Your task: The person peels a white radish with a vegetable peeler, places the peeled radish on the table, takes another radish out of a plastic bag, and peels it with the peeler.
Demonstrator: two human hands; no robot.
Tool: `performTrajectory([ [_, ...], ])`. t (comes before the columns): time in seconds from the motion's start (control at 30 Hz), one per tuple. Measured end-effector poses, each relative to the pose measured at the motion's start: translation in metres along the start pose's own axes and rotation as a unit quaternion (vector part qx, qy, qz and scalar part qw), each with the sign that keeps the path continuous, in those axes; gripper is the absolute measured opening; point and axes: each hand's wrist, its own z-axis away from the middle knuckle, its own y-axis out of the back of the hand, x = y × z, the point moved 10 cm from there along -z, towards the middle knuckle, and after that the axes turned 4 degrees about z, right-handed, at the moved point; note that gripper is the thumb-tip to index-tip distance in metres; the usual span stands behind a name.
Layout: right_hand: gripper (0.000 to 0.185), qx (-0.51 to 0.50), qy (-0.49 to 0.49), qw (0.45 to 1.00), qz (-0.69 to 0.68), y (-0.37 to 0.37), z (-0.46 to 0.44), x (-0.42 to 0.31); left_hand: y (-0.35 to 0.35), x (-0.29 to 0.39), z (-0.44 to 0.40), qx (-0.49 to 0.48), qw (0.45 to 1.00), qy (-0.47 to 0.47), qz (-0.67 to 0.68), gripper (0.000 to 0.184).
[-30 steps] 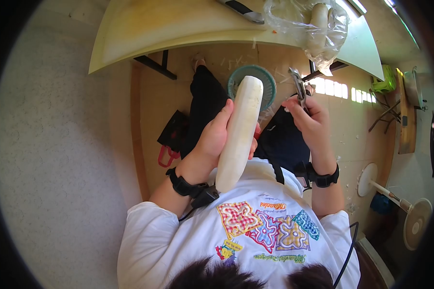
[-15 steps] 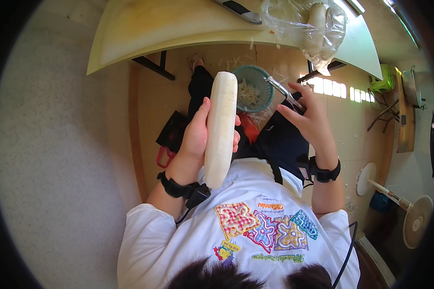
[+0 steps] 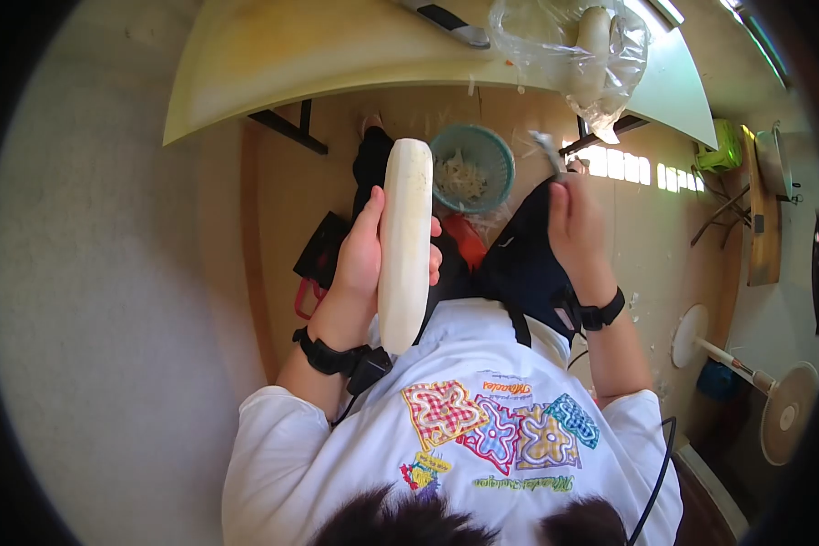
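head view: left hand [image 3: 361, 259] curled round one radish [image 3: 406, 241], right hand [image 3: 581, 227] round one blurred peeler [image 3: 547, 151]

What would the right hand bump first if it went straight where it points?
The right hand would probably meet the table at its near edge, metal tool first; depth is unclear, so it might pass underneath.

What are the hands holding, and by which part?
The left hand holds a long white radish around its middle. The right hand holds a metal tool by its near end; the exact grip is blurred.
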Motion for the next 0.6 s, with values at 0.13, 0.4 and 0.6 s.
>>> performTrajectory([
  [0.13,0.023,-0.095,-0.060,0.994,-0.009,-0.032,0.004,0.028,-0.011,0.007,-0.006,-0.035,0.999,-0.010,0.012,0.062],
  [0.4,0.018,-0.023,0.011,0.992,-0.126,0.005,-0.028,-0.032,-0.005,-0.009,-0.006,-0.013,1.000,0.020,-0.015,0.060],
  [0.6,0.025,0.009,-0.092,0.995,-0.037,-0.037,-0.069,0.018,-0.006,-0.004,0.003,0.003,1.000,0.004,0.010,0.062],
])
